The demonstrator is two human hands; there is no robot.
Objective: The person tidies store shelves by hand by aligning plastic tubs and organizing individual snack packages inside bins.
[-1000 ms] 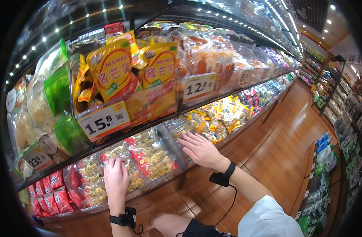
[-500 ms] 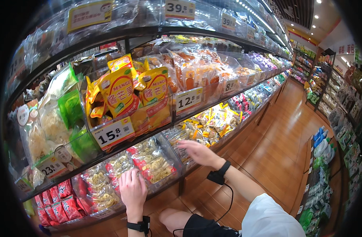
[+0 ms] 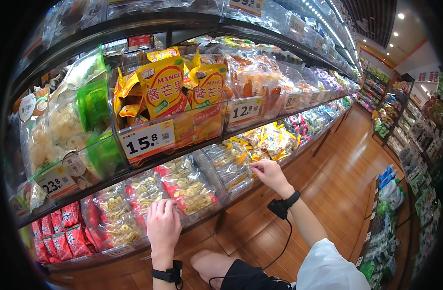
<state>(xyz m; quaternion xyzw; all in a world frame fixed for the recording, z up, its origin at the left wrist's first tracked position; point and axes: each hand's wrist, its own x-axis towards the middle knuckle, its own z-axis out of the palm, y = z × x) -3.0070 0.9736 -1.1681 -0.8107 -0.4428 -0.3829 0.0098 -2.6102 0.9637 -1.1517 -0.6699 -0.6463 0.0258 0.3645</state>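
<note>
My left hand (image 3: 163, 227) is bent over the front of the lower bin, in front of clear bags of pale dried slices (image 3: 190, 186) with red labels. Its fingers are curled and close together; their tips are hidden, so whatever they may hold does not show. Farther right, my right hand (image 3: 271, 175) hovers at the bin's front edge with its fingers drawn in and nothing seen in them. Beside it lie clear packets (image 3: 226, 166) and, behind, a heap of packets with yellow strips (image 3: 274, 137).
Above, a shelf carries yellow mango pouches (image 3: 162, 89), green-and-clear bags (image 3: 93, 104) and price tags (image 3: 146, 141). Red packets (image 3: 69, 237) fill the lower left. A black cable (image 3: 285, 246) hangs from my right wrist. Another stocked shelf (image 3: 383, 227) borders the aisle's wooden floor (image 3: 328, 193).
My right hand has moved right and its spread fingers have closed in. The left hand stays near the same bin, with little change. The view has shifted slightly.
</note>
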